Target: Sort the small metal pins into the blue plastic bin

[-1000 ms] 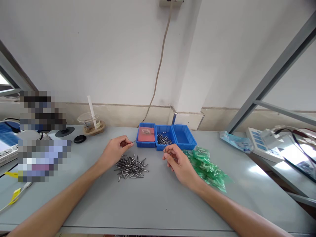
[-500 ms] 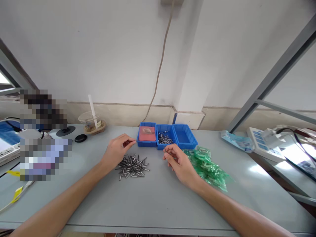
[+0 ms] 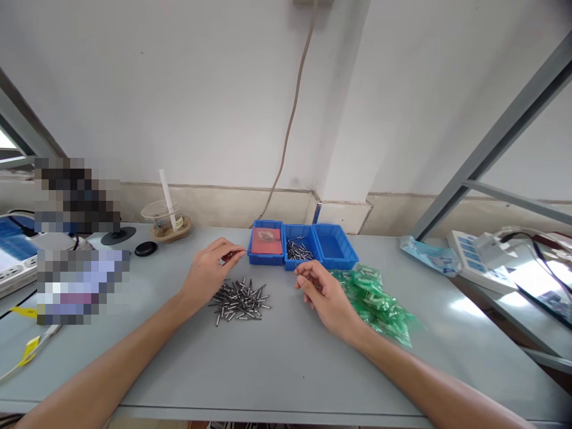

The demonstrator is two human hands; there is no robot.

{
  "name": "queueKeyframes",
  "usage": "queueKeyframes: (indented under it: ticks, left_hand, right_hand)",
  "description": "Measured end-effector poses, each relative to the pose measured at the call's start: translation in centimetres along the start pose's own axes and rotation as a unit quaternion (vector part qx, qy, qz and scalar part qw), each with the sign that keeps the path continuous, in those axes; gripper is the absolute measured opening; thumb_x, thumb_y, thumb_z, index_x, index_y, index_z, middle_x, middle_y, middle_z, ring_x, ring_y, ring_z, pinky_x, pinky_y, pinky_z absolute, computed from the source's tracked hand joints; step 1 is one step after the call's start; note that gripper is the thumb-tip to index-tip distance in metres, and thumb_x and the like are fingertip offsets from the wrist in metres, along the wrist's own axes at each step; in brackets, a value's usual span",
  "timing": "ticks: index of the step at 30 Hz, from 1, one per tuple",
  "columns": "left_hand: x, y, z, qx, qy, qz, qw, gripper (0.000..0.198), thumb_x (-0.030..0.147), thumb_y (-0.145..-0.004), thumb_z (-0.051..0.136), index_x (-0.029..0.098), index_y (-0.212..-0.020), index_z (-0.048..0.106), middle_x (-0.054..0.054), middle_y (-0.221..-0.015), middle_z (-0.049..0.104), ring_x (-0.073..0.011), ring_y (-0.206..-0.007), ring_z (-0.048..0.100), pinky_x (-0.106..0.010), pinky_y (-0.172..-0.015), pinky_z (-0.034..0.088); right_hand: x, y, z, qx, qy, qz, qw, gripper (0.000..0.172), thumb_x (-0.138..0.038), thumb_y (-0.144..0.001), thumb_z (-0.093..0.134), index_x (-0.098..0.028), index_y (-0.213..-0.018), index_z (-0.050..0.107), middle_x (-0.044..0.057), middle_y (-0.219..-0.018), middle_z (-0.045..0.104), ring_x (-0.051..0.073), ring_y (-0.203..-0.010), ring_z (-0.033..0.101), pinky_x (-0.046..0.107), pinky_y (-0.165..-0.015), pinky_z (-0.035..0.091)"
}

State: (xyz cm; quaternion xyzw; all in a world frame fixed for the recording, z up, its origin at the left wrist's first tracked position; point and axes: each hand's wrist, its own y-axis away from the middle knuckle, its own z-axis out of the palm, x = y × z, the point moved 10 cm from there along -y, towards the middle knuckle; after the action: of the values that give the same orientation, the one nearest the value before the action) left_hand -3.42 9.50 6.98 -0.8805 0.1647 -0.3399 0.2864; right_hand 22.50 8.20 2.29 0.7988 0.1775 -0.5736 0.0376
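My left hand [image 3: 215, 267] hovers just left of a blue bin [image 3: 267, 259] with a pink-red packet [image 3: 260, 246] in it. Its thumb and forefinger are pinched together; anything between them is too small to make out. Below its fingers lies a loose pile of short metal pins [image 3: 241, 301] on the grey table. My right hand [image 3: 322, 295] is in front of the middle blue bin [image 3: 302, 230], which contains similar dark pins [image 3: 298, 250]. Thumb and curled fingers close together there, and what they hold, if anything, is hidden. Green plastic bags [image 3: 378, 301] lie beside that hand.
A third blue bin [image 3: 335, 245] stands to the right of the other two. At the left are a lidded cup [image 3: 166, 217] with a white straw, a black round object [image 3: 146, 249] and a blurred patch. Power strips [image 3: 473, 262] and a blue-white packet [image 3: 429, 256] lie at the right.
Hardly anything differs. My left hand has shifted very slightly up and left, still pinched; my right hand stays in place. The pins and bins look the same.
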Motion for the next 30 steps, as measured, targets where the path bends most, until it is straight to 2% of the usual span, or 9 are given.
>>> queueKeyframes:
  ticks: [6,11,16,19,24,30]
  left_hand:
    - [-0.2,-0.1,0.0,-0.007,-0.011,-0.016,1.000,0.029,0.045,-0.105,0.058,0.025,-0.103,0.079,-0.005,-0.098,0.072,-0.0174,-0.080,0.063,-0.028,-0.064,0.048]
    - [0.0,-0.2,-0.2,-0.005,-0.014,-0.011,1.000,0.027,0.043,-0.105,0.059,0.024,-0.103,0.078,-0.004,-0.098,0.071,-0.0167,-0.081,0.064,-0.027,-0.064,0.048]
    - [0.2,-0.2,-0.4,-0.004,-0.013,-0.009,1.000,0.022,0.040,-0.105,0.059,0.024,-0.103,0.075,-0.003,-0.100,0.071,-0.0176,-0.084,0.064,-0.029,-0.075,0.051]
    - [0.3,-0.3,-0.2,-0.011,-0.018,-0.002,1.000,0.019,0.037,-0.104,0.060,0.023,-0.100,0.072,-0.003,-0.099,0.071,-0.0177,-0.085,0.064,-0.030,-0.081,0.051]
    - [-0.4,-0.2,0.1,-0.012,-0.030,-0.007,0.999,0.016,0.036,-0.102,0.061,0.022,-0.095,0.067,-0.002,-0.096,0.070,-0.0189,-0.087,0.064,-0.031,-0.083,0.051]
    - [-1.4,-0.2,0.7,-0.035,-0.040,-0.024,0.998,0.011,0.033,-0.100,0.060,0.023,-0.096,0.064,-0.003,-0.096,0.070,-0.0202,-0.087,0.064,-0.033,-0.083,0.052]
  right_hand:
    - [0.0,0.1,-0.2,0.005,0.000,-0.002,1.000,0.023,-0.044,-0.108,0.051,-0.028,-0.118,0.063,0.001,-0.093,0.068,0.016,-0.071,0.057,0.030,-0.064,0.046]
    - [-0.3,0.1,-0.4,0.009,-0.003,-0.007,1.000,0.020,-0.043,-0.108,0.051,-0.027,-0.113,0.061,0.001,-0.092,0.070,0.016,-0.071,0.057,0.030,-0.063,0.046]
    - [-0.2,0.0,-0.3,0.015,-0.038,-0.004,0.999,0.020,-0.046,-0.106,0.055,-0.026,-0.104,0.054,0.002,-0.095,0.072,0.017,-0.073,0.058,0.027,-0.057,0.047]
    - [-0.1,0.0,-0.6,0.029,-0.041,-0.003,0.999,0.022,-0.047,-0.103,0.060,-0.026,-0.101,0.055,0.003,-0.098,0.068,0.017,-0.077,0.059,0.027,-0.055,0.049]
    - [-0.4,-0.1,-1.2,0.050,-0.038,-0.011,0.998,0.021,-0.046,-0.099,0.065,-0.026,-0.101,0.060,0.003,-0.098,0.060,0.018,-0.079,0.056,0.025,-0.052,0.050]
    - [-0.7,-0.2,-1.5,0.056,-0.077,-0.008,0.995,0.022,-0.044,-0.096,0.070,-0.027,-0.106,0.060,0.002,-0.094,0.062,0.018,-0.077,0.058,0.025,-0.050,0.052]
